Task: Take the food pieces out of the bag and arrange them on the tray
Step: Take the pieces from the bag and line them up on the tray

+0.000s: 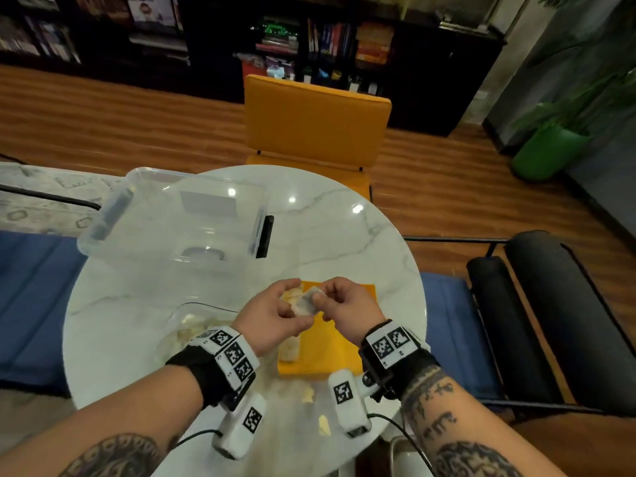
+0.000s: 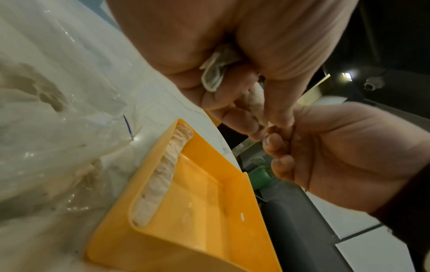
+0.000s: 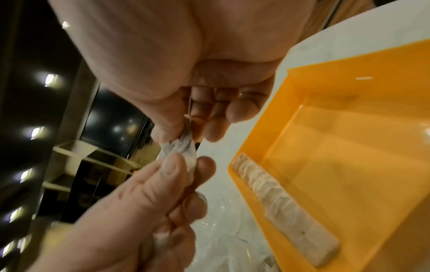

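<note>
Over the yellow tray (image 1: 337,352), both hands hold a thin pale food piece (image 1: 304,302) between them. My left hand (image 1: 287,304) curls round it and round more pale pieces (image 2: 214,73) bunched in the palm. My right hand (image 1: 325,299) pinches the other end of the food piece (image 3: 184,147) between thumb and forefinger. A row of pale pieces (image 1: 289,349) lies along the left wall of the tray (image 2: 209,202), also visible as a row of pieces (image 3: 286,208) in the right wrist view. The clear plastic bag (image 1: 192,325) with more pieces lies left of the tray.
The round marble table (image 1: 361,242) carries a clear plastic box (image 1: 172,215) at the back left. Crumbs (image 1: 308,395) lie near the front edge. An orange chair (image 1: 316,122) stands behind the table, a black chair (image 1: 550,304) to the right.
</note>
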